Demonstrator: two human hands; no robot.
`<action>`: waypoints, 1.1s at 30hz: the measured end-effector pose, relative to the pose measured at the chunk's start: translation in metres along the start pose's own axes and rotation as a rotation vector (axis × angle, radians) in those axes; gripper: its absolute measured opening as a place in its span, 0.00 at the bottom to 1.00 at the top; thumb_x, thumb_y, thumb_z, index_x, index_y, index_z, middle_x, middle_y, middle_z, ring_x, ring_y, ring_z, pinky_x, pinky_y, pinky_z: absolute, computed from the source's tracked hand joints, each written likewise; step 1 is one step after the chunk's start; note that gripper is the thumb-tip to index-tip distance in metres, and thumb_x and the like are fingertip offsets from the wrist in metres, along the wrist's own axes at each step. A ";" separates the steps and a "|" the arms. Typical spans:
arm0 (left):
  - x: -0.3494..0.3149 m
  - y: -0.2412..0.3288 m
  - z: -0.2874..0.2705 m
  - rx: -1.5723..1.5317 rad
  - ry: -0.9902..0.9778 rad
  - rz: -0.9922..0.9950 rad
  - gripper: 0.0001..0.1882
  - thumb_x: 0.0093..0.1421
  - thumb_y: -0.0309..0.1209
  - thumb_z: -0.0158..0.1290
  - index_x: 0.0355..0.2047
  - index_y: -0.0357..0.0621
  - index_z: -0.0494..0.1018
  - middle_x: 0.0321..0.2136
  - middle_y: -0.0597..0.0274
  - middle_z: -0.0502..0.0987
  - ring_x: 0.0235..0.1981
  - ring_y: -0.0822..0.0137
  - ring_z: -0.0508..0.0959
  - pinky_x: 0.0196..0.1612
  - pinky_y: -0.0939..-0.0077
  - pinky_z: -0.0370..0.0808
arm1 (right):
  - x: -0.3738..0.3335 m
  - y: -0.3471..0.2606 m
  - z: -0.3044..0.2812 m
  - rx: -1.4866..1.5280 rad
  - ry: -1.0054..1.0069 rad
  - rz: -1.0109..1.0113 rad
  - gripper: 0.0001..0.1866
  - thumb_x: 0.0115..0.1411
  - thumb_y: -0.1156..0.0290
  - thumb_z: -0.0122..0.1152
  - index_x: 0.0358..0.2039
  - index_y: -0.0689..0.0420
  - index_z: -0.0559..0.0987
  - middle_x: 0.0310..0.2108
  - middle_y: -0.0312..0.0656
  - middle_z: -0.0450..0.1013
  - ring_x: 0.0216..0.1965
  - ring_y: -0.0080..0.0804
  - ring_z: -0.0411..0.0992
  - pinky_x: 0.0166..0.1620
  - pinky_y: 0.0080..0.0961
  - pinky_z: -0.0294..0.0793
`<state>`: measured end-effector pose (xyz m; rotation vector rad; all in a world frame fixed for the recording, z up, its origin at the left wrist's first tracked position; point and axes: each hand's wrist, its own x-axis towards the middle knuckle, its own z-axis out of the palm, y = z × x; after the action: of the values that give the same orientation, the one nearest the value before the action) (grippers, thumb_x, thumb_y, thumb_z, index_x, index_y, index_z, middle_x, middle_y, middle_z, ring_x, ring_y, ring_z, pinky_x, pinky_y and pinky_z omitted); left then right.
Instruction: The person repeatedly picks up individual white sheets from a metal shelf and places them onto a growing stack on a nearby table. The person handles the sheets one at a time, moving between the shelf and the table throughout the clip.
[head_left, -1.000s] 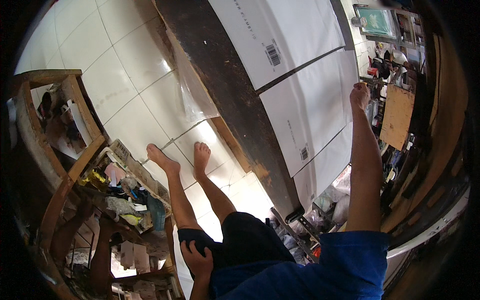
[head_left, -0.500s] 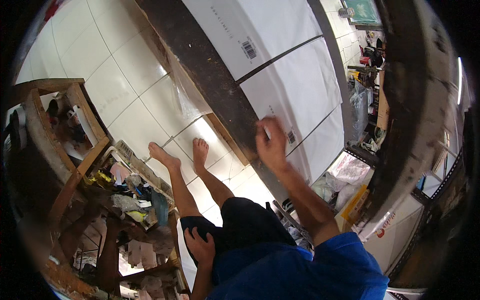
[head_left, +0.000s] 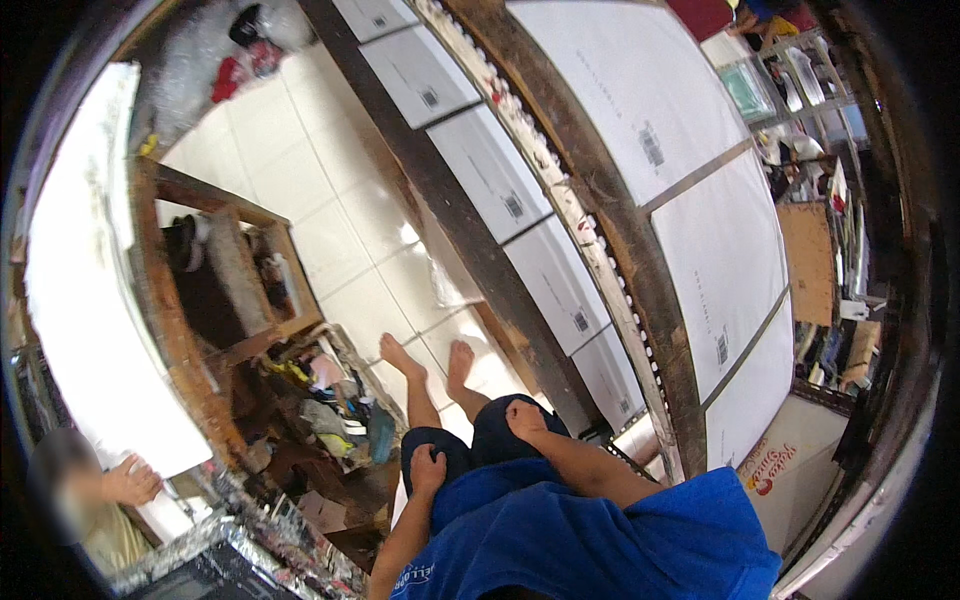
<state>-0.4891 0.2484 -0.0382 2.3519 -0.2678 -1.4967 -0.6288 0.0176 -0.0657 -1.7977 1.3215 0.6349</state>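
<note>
My left hand (head_left: pixel 428 468) lies on my left thigh, fingers bent loosely apart, holding nothing. My right hand (head_left: pixel 525 418) rests on my right thigh near the knee, its fingers curled in and no object visible in it. Both hands touch my dark shorts (head_left: pixel 487 432). To the right of my legs runs a long dark board (head_left: pixel 465 205) bearing a row of pale printed sheets (head_left: pixel 482 172). Beyond it, a second row of larger white printed sheets (head_left: pixel 712 258) lies on another dark surface. A pale strip with many small white knobs (head_left: pixel 572 213) runs between the rows.
A wooden rack (head_left: pixel 232 352) stands at left, beside a basket of mixed scraps (head_left: pixel 345 400). Behind it is a bright white panel (head_left: pixel 90 280). A co-worker's hand (head_left: pixel 132 482) shows at lower left. A printed carton (head_left: pixel 795 455) and cluttered shelves (head_left: pixel 835 200) are at right.
My right hand has come back from the white sheets to my thigh. My left hand stays on my thigh. The view has shifted, bringing a second row of sheets and a co-worker into sight.
</note>
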 end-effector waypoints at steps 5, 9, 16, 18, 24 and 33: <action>0.023 -0.018 -0.028 -0.334 0.235 0.074 0.15 0.58 0.37 0.51 0.39 0.39 0.74 0.31 0.52 0.78 0.36 0.55 0.79 0.43 0.64 0.74 | 0.001 -0.071 -0.083 -0.085 0.008 -0.264 0.13 0.59 0.63 0.50 0.35 0.55 0.80 0.37 0.52 0.76 0.41 0.51 0.75 0.46 0.39 0.73; 0.028 -0.007 -0.079 -0.335 0.328 0.012 0.15 0.59 0.37 0.49 0.39 0.39 0.75 0.32 0.50 0.79 0.37 0.57 0.79 0.44 0.66 0.73 | 0.022 -0.103 -0.124 0.097 0.256 -0.380 0.13 0.58 0.62 0.53 0.36 0.56 0.79 0.37 0.50 0.77 0.40 0.51 0.75 0.44 0.38 0.73; 0.037 0.002 -0.108 -0.326 0.362 0.122 0.16 0.59 0.38 0.48 0.39 0.39 0.75 0.35 0.46 0.79 0.40 0.53 0.79 0.45 0.64 0.73 | 0.006 -0.098 -0.148 0.041 0.185 -0.373 0.13 0.59 0.61 0.54 0.33 0.58 0.79 0.32 0.51 0.77 0.36 0.47 0.76 0.41 0.36 0.74; 0.029 0.014 -0.107 -0.258 0.340 0.153 0.16 0.59 0.39 0.48 0.40 0.39 0.75 0.36 0.46 0.79 0.41 0.52 0.79 0.46 0.64 0.73 | -0.004 -0.087 -0.137 0.027 0.131 -0.423 0.15 0.59 0.59 0.55 0.38 0.58 0.78 0.33 0.49 0.77 0.37 0.40 0.76 0.41 0.32 0.74; 0.002 0.046 -0.092 -0.188 0.241 0.185 0.21 0.60 0.43 0.48 0.46 0.40 0.72 0.41 0.42 0.77 0.45 0.47 0.77 0.49 0.61 0.71 | -0.111 -0.138 -0.179 0.447 -0.640 -0.636 0.24 0.68 0.56 0.46 0.57 0.59 0.68 0.51 0.44 0.70 0.50 0.33 0.69 0.56 0.27 0.64; 0.007 0.035 -0.104 -0.270 0.350 0.156 0.19 0.61 0.41 0.48 0.39 0.37 0.75 0.34 0.47 0.79 0.39 0.54 0.78 0.44 0.65 0.72 | -0.208 -0.161 -0.228 0.124 -0.521 -0.951 0.27 0.64 0.56 0.50 0.57 0.61 0.68 0.56 0.52 0.66 0.59 0.46 0.62 0.62 0.36 0.57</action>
<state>-0.3913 0.2324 0.0100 2.2627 -0.1456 -0.9618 -0.5593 -0.0372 0.2706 -1.7374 0.0935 0.4104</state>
